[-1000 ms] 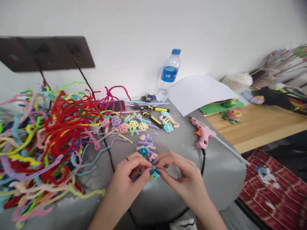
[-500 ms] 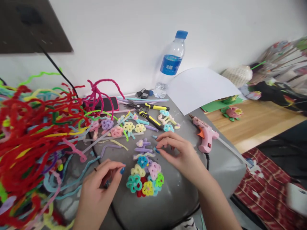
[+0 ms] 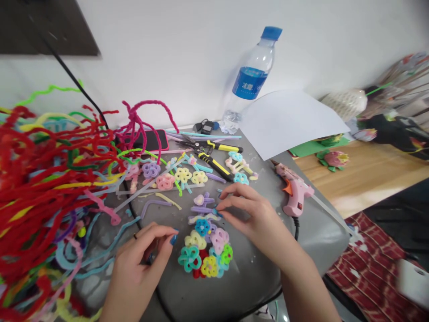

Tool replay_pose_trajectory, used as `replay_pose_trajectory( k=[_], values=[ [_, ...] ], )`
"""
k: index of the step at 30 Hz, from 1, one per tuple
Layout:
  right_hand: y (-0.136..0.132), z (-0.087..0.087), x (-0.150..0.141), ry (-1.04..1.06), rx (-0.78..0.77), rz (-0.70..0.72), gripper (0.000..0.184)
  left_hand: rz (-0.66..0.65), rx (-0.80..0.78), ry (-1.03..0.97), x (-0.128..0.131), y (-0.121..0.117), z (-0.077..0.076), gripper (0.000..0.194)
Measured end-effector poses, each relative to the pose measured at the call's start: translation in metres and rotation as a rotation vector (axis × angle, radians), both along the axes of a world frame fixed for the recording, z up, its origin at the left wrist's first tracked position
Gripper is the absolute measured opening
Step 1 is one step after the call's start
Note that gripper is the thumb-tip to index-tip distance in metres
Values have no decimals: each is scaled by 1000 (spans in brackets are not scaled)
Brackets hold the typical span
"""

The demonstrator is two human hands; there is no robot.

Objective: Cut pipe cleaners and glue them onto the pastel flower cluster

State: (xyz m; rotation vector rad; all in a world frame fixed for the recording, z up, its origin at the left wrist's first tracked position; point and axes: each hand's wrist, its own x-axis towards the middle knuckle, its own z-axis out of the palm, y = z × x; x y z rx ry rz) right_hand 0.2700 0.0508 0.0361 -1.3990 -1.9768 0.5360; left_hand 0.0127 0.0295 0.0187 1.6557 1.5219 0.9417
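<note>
My right hand (image 3: 246,206) reaches over the grey table, thumb and forefinger closed at the right end of a short lavender pipe cleaner piece (image 3: 203,209). That piece lies among other short lavender and cream pieces. Just in front is a cluster of pipe cleaner flowers (image 3: 209,265) in teal, yellow, pink, green and blue, with red beneath. To its left hovers my left hand (image 3: 147,255), thumb and forefinger tips together and nothing visible between them. A small pale heart-shaped piece (image 3: 199,200) rests on lavender strips above the cluster.
Loose pipe cleaners (image 3: 50,179) heap up on the left. Behind are pliers (image 3: 214,165), a phone (image 3: 150,141), more small flowers (image 3: 182,175) and a water bottle (image 3: 251,80). A pink glue gun (image 3: 296,192) and white paper (image 3: 291,120) lie right. A black cable (image 3: 130,203) crosses the table.
My right thumb and forefinger have moved onto the end of the lavender piece, from just right of it. My left hand has barely moved. The view has shifted slightly.
</note>
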Motion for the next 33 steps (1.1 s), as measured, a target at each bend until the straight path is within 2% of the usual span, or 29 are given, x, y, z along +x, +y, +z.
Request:
replay_pose_trajectory(
  k=[10,16,20,26,33],
  values=[
    [0,10,-2,45,-21,-66,14,13,-39,-29,0,-2,0,16],
    [3,6,-7,-82,-25,-81,14,-5,-27,-19,0,-2,0,16],
    [4,7,-8,-134,-91,-98,16,-27,35,24,-3,0,-3,14],
    [6,5,-11,-110,-185,-127,16,-182,211,118,-12,9,-8,11],
    [3,6,-6,-20,-171,-176,15,-165,183,99,-12,7,-9,12]
  ],
)
